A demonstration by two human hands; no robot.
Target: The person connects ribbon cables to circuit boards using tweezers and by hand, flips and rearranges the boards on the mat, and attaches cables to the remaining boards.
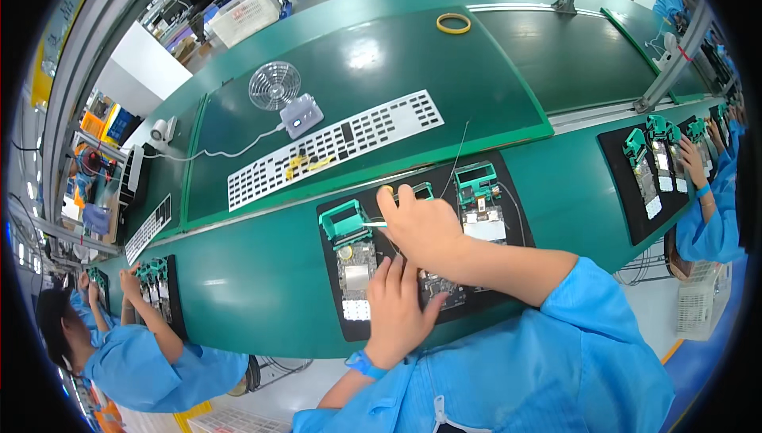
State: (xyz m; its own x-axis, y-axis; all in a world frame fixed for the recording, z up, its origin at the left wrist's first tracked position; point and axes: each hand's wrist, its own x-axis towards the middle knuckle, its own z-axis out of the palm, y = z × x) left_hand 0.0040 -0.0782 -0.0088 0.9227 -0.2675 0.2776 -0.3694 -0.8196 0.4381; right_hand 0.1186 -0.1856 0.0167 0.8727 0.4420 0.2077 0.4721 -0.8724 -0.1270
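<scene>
My right hand is closed around a thin pale stick-like tool. Its tip points left at the green frame on the left circuit board; contact cannot be made out. Fingers extended, my left hand lies palm down over the middle circuit board, beside the left one. To the right is another board with a green frame at its top. All these boards rest on a black mat. My right hand and forearm hide much of the middle board.
Beyond the mat lies a white slotted plate with small yellow pieces on it. Behind it stand a clear round fan and a corded white box. A yellow tape ring lies farther back. Co-workers in blue sit left and right.
</scene>
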